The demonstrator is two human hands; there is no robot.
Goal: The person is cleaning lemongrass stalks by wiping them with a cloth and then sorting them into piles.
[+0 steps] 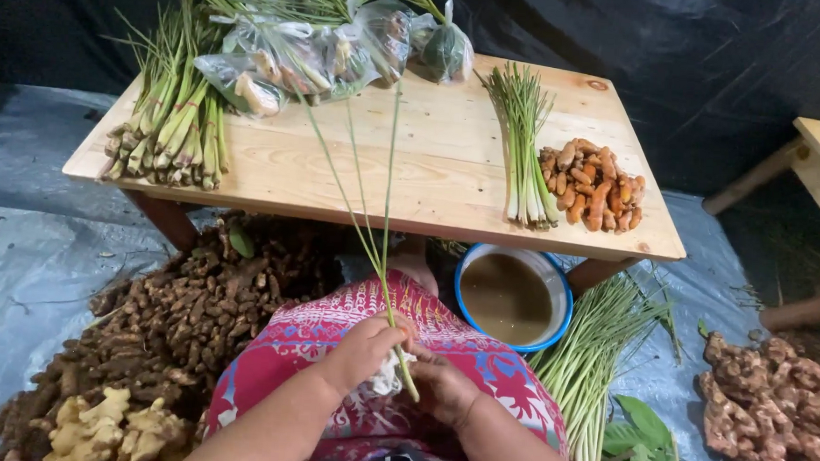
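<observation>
Both hands sit right over the lap, on a red-and-pink patterned cloth (478, 356): the left hand (364, 350) is curled shut around a few thin green stalks (382, 257) plus a bit of white stuff, maybe a bag or string, too small to tell, while the right hand (446, 388) looks loosely cupped just beside it, fingers touching the base of the same stalks. The stalks are long, wiry and smooth, and they rise up in front of the table edge. Looks to me like the bundling or cleaning stage, so the next move probably needs a firm pinch at the pale root ends while the other hand does the fiddly part. Near left is a pale knobbly clump of ginger-like root (105, 425) against a big heap of dark, earthy little rhizomes (195, 308). Near right lie a sheaf of loose green stalks (590, 362), some broad leaves (642, 448) and lumpy tan roots (775, 409) on grey plastic sheeting (17, 238). A blue-rimmed bowl of murky brown water (509, 297) sits under the table edge. Farther off, the plain wooden table (414, 156) carries stubby orange rhizomes (592, 186) touching a neat stalk bunch (525, 143), fat lemongrass bundles (173, 120) at left, and clear filled bags (317, 48) at the far edge.
</observation>
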